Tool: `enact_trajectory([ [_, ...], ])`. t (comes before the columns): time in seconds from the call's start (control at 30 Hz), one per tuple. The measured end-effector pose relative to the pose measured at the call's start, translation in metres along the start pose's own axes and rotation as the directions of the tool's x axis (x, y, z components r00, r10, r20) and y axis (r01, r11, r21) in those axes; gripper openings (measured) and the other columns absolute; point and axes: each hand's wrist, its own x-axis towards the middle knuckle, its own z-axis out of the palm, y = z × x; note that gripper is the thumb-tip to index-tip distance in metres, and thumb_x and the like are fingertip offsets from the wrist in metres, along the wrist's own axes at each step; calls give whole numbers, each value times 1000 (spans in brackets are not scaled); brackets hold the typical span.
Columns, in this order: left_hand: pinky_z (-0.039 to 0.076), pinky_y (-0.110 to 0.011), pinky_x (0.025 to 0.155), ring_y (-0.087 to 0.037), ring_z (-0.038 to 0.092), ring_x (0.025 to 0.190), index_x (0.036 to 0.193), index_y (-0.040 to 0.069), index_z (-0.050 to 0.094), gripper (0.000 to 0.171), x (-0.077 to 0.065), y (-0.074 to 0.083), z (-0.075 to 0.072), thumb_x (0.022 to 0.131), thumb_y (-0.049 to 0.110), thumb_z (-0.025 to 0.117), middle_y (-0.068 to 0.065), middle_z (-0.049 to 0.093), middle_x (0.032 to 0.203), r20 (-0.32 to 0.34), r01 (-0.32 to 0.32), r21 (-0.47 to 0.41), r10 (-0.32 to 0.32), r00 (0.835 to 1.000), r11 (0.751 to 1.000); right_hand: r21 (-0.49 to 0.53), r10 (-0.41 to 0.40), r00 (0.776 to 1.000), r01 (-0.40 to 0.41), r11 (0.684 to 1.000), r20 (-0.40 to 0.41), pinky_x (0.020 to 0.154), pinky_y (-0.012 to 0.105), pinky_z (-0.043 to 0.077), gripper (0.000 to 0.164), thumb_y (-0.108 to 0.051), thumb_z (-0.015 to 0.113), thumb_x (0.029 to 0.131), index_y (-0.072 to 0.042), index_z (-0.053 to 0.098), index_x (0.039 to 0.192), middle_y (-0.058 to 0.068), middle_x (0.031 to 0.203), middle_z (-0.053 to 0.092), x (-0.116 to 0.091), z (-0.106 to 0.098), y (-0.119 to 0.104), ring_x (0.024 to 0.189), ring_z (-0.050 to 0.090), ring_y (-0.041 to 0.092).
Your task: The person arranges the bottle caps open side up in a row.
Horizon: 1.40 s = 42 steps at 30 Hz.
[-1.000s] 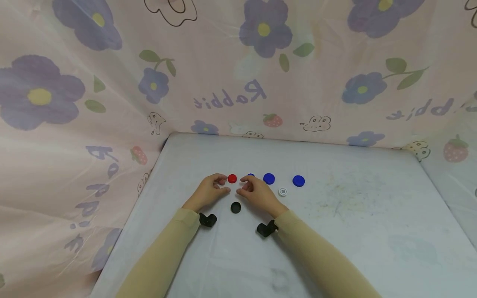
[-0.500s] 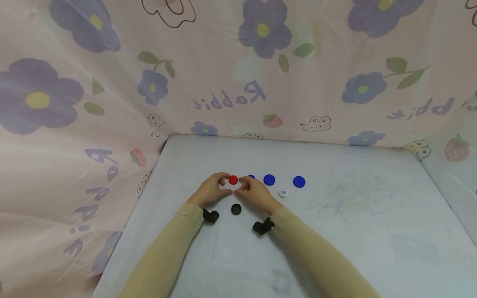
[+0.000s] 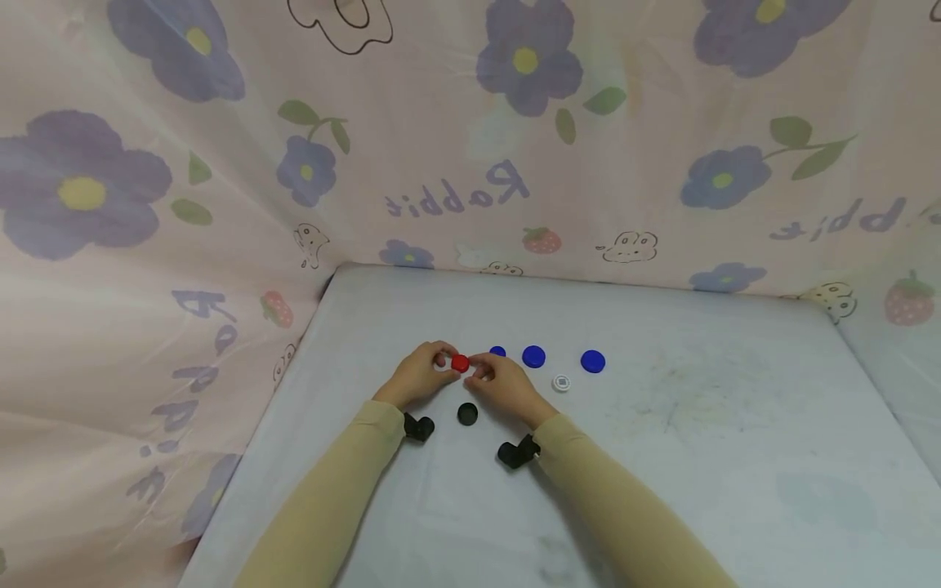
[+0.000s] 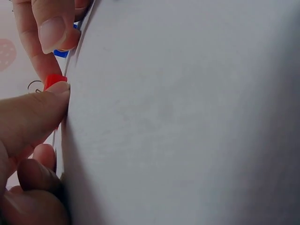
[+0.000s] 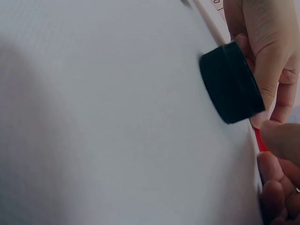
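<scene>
A small red bottle cap (image 3: pixel 460 363) sits between both hands in the head view. My left hand (image 3: pixel 421 374) pinches it, thumb on the near side and forefinger behind, and the left wrist view shows that thumb over the red cap (image 4: pixel 55 80). From the right, my right hand (image 3: pixel 507 385) touches the red cap's edge with its forefinger, while its thumb stands apart from the cap. A black bottle cap (image 3: pixel 467 414) lies hollow side up between the wrists, and looms large in the right wrist view as a dark cap (image 5: pixel 231 83).
Right of the red cap lie a small blue cap (image 3: pixel 497 352), partly behind the right hand, and two larger blue caps, one in the middle (image 3: pixel 533 357) and one farther right (image 3: pixel 592 361). A white cap (image 3: pixel 562 383) lies nearer. Flowered cloth (image 3: pixel 441 163) hangs around the white table (image 3: pixel 698 474).
Both hands have closed in on the red cap, and the left thumb has come against it. The red cap has shifted slightly toward the person. The other caps stay put.
</scene>
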Motion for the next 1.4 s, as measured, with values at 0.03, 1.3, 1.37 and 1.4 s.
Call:
enact_trajectory([
  [0.03, 41, -35, 72, -21, 51, 83, 115, 23, 64, 32, 0, 0, 0, 85, 29, 76, -1, 54, 97, 0, -1, -4, 1, 1000, 1000, -5, -2, 1000, 2, 1000, -5, 73, 31, 46, 42, -29, 71, 89, -12, 62, 126, -9, 86, 62, 0, 0, 0, 81, 56, 12],
  [1.3, 46, -29, 57, -15, 55, 61, 110, 23, 72, 27, -11, -10, -5, 86, 36, 74, 0, 70, 90, 74, 1, -360, 27, 997, 933, 140, 37, 995, -24, 990, -92, 79, 33, 47, 30, -35, 66, 92, -22, 66, 119, -10, 95, 64, -4, 11, 8, 88, 58, 12],
  [1.37, 49, -30, 66, -13, 59, 72, 109, 23, 72, 28, -13, -7, -4, 86, 37, 73, 4, 71, 94, 61, -27, -348, 51, 997, 937, 146, 27, 993, -10, 989, -114, 80, 32, 48, 29, -37, 66, 93, -23, 66, 118, -11, 95, 65, -6, 12, 7, 89, 59, 10],
  [1.4, 49, -31, 71, -12, 60, 77, 109, 23, 73, 27, -15, -5, -4, 86, 38, 72, 6, 71, 96, 57, -44, -334, 66, 996, 941, 150, 15, 992, 4, 989, -126, 81, 32, 48, 28, -36, 65, 93, -23, 67, 117, -11, 96, 65, -8, 11, 6, 89, 59, 10],
])
